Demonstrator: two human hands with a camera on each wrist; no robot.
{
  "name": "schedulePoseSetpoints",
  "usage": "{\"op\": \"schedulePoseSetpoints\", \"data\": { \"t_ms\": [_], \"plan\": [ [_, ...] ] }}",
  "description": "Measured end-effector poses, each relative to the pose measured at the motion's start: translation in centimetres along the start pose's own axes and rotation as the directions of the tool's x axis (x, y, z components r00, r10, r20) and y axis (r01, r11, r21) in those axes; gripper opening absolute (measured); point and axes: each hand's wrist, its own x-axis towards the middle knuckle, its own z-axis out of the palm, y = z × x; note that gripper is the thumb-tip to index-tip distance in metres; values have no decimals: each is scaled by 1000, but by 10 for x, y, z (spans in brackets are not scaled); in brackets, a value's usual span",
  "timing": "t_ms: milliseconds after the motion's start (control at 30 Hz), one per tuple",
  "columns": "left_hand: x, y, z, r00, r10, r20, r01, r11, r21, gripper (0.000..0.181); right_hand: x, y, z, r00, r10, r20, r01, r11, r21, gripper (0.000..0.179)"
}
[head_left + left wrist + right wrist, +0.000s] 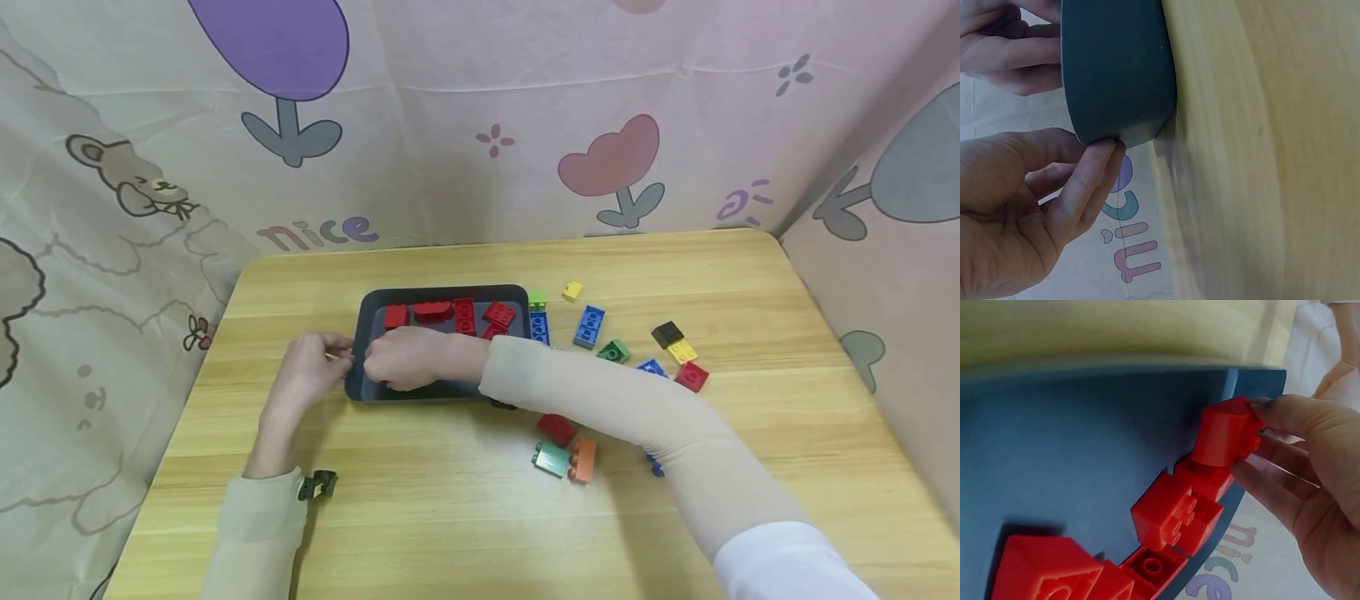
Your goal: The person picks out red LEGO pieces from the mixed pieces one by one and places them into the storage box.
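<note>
A dark blue-grey tray (442,392) lies on the table with several red toy bricks (432,312) along its far side. At the tray's left end, my left hand (307,371) pinches its rim and wall at a corner (1125,81). My right hand (408,358) reaches over the left part of the tray. In the right wrist view, its thumb and fingers pinch a red brick (1221,434) with a curved side, held inside the tray close to one end. Another red brick (1163,509) sits on others below it. The forearm hides part of the tray in the head view.
Right of the tray lie loose bricks: blue (589,327), green (615,351), black (667,334), yellow (572,291) and red (692,377). Nearer the front are a red brick (557,429), a teal brick (551,459) and an orange brick (583,461). A printed curtain (435,167) hangs behind the table.
</note>
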Motion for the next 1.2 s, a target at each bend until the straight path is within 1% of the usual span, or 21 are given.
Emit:
{"op": "schedulePoseSetpoints", "data": {
  "t_ms": [333, 700, 900, 1000, 1200],
  "plan": [
    [0, 0, 0, 999, -33, 25, 33, 999, -26, 28, 9, -3, 3, 1000, 1, 21, 0, 1000, -8, 22],
    [-1, 0, 0, 999, -31, 20, 31, 999, -22, 28, 13, -2, 9, 1000, -3, 27, 4, 999, -33, 23],
    [-1, -1, 0, 999, -33, 18, 34, 999, -25, 27, 15, -2, 11, 1000, 6, 28, -5, 999, -33, 20],
    [-1, -2, 0, 1000, -22, 9, 22, 1000, -10, 26, 13, -3, 8, 999, 7, 34, -6, 1000, -30, 19],
    [-1, -3, 1, 1000, -6, -2, 6, 1000, 5, 25, 3, -5, 2, 1000, -20, 22, 21, 997, -76, 21]
  ]
}}
